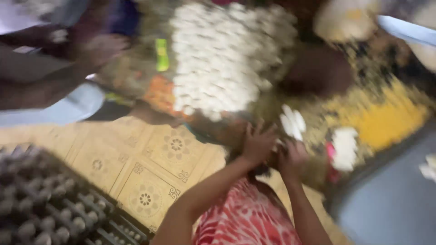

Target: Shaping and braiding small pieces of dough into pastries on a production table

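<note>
The picture is heavily blurred by motion. My left hand (258,144) is stretched forward with its fingers spread, just below a big heap of white eggs (218,59) lying on straw. My right hand (290,158) is close beside it, right under a few white eggs (293,122); the blur hides whether it holds any. Both forearms come up from the bottom over a red and white patterned cloth (245,218).
A dark egg tray (45,204) fills the lower left on yellow patterned floor tiles (145,168). Another person's hand (100,47) and arm reach in at the upper left. More white eggs (345,146) and a yellow patch (386,120) lie to the right.
</note>
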